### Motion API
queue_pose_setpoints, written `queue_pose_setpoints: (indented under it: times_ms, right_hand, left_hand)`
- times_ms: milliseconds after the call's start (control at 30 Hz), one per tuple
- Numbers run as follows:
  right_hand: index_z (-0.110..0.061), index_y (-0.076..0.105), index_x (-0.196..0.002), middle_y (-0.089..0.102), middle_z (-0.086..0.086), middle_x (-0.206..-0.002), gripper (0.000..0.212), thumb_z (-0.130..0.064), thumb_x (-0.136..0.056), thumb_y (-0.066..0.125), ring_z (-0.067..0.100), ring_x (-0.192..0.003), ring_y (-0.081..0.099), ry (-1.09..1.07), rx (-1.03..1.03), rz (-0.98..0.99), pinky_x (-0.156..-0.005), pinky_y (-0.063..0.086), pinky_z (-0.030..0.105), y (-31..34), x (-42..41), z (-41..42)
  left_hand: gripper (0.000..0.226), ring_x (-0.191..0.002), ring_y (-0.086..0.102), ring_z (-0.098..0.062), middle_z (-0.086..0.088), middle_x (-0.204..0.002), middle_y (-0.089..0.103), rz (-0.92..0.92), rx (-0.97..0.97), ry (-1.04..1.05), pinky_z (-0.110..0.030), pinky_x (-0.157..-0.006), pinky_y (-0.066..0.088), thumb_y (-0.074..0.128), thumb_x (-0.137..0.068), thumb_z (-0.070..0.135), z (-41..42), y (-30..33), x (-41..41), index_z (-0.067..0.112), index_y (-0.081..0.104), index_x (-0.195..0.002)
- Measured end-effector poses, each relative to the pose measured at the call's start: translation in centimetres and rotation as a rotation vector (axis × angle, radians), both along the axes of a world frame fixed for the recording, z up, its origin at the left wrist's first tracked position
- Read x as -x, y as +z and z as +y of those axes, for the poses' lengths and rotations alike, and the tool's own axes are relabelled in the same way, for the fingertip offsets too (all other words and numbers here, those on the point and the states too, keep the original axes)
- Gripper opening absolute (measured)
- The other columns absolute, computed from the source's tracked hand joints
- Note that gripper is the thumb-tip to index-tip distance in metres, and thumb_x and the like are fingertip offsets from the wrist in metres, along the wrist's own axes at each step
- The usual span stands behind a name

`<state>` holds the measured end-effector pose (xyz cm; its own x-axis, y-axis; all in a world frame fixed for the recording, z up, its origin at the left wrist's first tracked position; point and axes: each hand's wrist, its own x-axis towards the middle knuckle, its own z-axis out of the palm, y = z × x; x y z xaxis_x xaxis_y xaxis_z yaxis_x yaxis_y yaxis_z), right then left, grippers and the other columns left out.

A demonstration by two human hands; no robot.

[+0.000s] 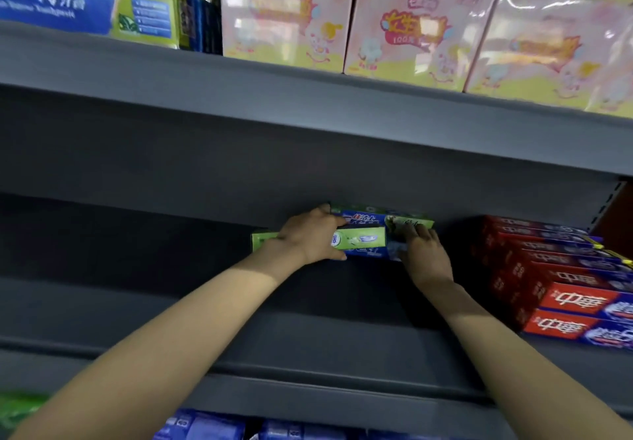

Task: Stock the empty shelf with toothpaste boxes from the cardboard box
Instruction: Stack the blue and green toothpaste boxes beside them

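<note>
- Grey shop shelves fill our view, and the empty shelf (171, 251) in the middle is dark and mostly bare.
- We are putting green and blue toothpaste boxes (363, 230) at the far back, right of the middle.
- Our left hand (308, 234) curls round the near box. Our right hand (423, 251) rests on the boxes' right end; we cannot tell its finger shape.
- We think the next job is pushing them straight, then fetching more.
- Red toothpaste boxes (548, 278) on the right say "中华".
- Pink packs (411, 25) sit above; one shows "100".

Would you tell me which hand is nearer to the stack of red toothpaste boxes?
Right. The right hand lies just left of the red toothpaste boxes; the left hand is farther left.
</note>
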<state>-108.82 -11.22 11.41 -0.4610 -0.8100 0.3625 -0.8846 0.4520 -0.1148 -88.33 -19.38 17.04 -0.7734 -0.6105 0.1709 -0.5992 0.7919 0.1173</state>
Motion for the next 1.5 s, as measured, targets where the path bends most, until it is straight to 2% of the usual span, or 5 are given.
queue_pose_setpoints:
  times_ms: [200, 333, 967, 1233, 1500]
  right_hand:
    - [-0.021, 0.061, -0.109, 0.068, 0.006, -0.103, 0.031, -0.043, -0.094, 0.048, 0.022, -0.083, 0.066, 0.246, 0.286, -1.142, -0.071, 0.053, 0.029, 4.2, -4.5, 2.5]
    - [-0.011, 0.059, -0.105, 0.066, 0.009, -0.102, 0.017, -0.009, -0.088, 0.061, 0.014, -0.084, 0.067, 0.420, 0.440, -1.432, -0.077, 0.057, 0.026, 4.2, -4.2, 3.5]
    - [-0.004, 0.054, -0.112, 0.067, 0.013, -0.097, 0.022, -0.014, -0.092, 0.056, 0.022, -0.079, 0.069, 0.331, 0.727, -1.678, -0.062, 0.059, 0.028, 3.1, -4.8, 2.3]
    - [-0.007, 0.061, -0.122, 0.067, 0.008, -0.108, 0.030, -0.017, -0.094, 0.056, 0.018, -0.099, 0.062, 0.270, 0.383, -0.706, -0.096, 0.049, 0.036, 7.0, -2.1, 1.1]
    - [-0.037, 0.036, -0.142, 0.046, 0.006, -0.140, 0.047, -0.020, -0.099, 0.044, 0.027, -0.127, 0.044, 0.331, -0.170, -0.055, -0.108, 0.034, 0.038, 6.3, -1.9, -1.0]
  left_hand:
    - [0.068, -0.124, 0.048, -0.022, 0.000, -0.143, 0.042, -0.021, 0.093, -0.056, -0.035, -0.088, 0.047, 0.069, -0.080, 0.044, 0.8, 0.1, 0.7, 0.023, 0.043, -0.140]
    - [0.078, -0.121, 0.048, -0.024, -0.001, -0.139, 0.043, 0.010, 0.073, -0.055, -0.036, -0.084, 0.046, 0.072, -0.078, 0.042, 0.9, -0.1, 0.6, 0.025, 0.030, -0.142]
    - [0.035, -0.082, 0.059, -0.012, 0.009, -0.082, 0.063, 0.357, -0.337, -0.020, -0.030, -0.070, 0.046, 0.076, -0.069, 0.053, 1.7, -0.8, 0.3, 0.027, 0.054, -0.074]
    - [0.030, -0.117, 0.055, -0.021, -0.006, -0.129, 0.059, 0.447, -0.417, 0.096, -0.032, -0.099, 0.044, 0.044, -0.099, 0.020, -1.0, -2.2, 0.2, 0.015, 0.053, -0.127]
    - [0.048, -0.110, 0.059, -0.023, -0.011, -0.126, 0.056, 0.674, -0.722, 0.204, -0.034, -0.093, 0.049, 0.047, -0.094, 0.008, -1.9, -2.3, 1.1, 0.017, 0.037, -0.140]
